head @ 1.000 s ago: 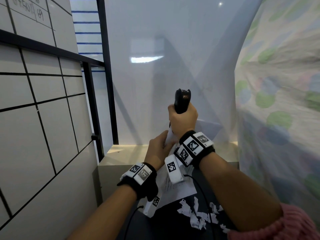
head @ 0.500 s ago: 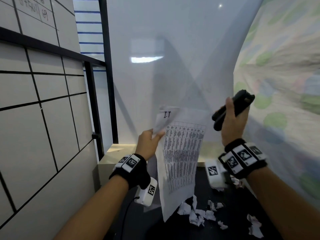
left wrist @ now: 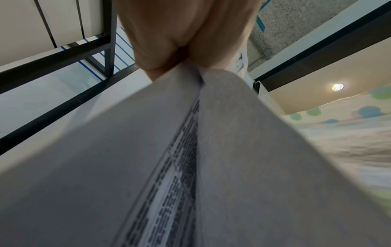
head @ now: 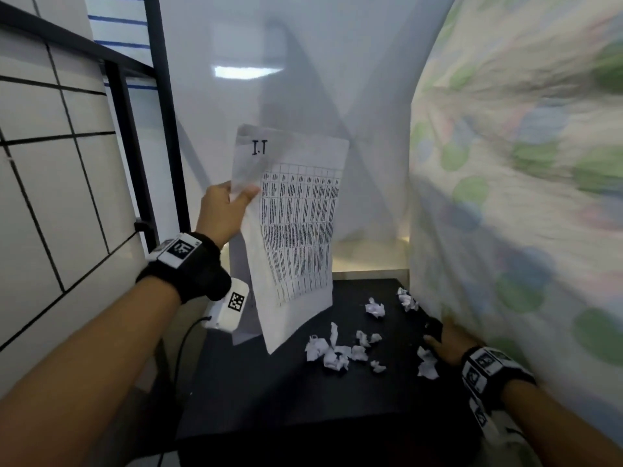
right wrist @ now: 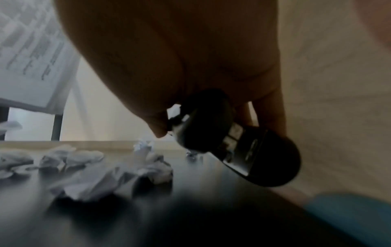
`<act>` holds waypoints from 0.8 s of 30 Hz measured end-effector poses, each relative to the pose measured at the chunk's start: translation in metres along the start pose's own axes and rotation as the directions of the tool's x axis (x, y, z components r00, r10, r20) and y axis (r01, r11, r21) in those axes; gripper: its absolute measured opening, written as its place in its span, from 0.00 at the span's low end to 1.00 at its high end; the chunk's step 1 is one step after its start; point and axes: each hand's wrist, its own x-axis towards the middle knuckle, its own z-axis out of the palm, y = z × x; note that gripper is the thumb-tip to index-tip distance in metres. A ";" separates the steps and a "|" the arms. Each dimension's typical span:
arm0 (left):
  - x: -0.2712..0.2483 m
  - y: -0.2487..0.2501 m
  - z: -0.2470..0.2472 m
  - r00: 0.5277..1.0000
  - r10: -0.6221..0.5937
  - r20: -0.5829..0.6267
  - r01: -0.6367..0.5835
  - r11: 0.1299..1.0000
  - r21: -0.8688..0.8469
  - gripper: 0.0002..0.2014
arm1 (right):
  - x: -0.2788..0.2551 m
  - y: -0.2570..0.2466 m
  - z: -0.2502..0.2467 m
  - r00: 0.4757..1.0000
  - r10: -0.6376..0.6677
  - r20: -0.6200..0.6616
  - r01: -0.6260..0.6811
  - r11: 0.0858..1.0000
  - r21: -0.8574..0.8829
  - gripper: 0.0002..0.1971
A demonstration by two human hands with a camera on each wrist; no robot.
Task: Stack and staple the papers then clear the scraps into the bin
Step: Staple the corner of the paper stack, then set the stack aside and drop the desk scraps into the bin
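L hand (head: 226, 210) pinches printed white paper stack (head: 296, 230) aloft, off crumpled white scraps (head: 332, 352); R hand (head: 445, 342) grips black stapler (right wrist: 237, 142) low over black table (head: 269, 392), prob. parking it.

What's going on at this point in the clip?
The left hand holds the printed papers up in the air by their top corner. The right hand is down at the right edge of the black table, gripping the black stapler. Crumpled paper scraps lie scattered on the table, not yet cleared.

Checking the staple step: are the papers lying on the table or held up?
Held up. The left hand pinches the papers near the top; they hang above the black table.
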 end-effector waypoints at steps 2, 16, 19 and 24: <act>-0.001 0.002 0.000 1.000 0.000 -0.002 0.000 1.000 -0.019 0.19 | 0.005 0.006 0.011 0.999 0.034 0.007 -0.034 0.999 -0.018 0.39; 0.000 0.022 -0.026 0.997 -0.046 0.067 0.056 0.985 -0.165 0.11 | -0.052 -0.100 -0.071 0.939 -0.332 -0.086 0.343 0.891 0.298 0.39; -0.003 0.027 -0.028 0.987 -0.101 0.123 0.130 0.958 -0.256 0.05 | -0.079 -0.142 -0.090 0.860 -0.499 -0.109 0.404 0.533 0.743 0.41; -0.006 0.031 -0.033 0.977 -0.183 0.110 0.209 0.924 -0.320 0.10 | -0.091 -0.164 -0.080 0.845 -0.532 -0.063 0.222 0.240 0.945 0.19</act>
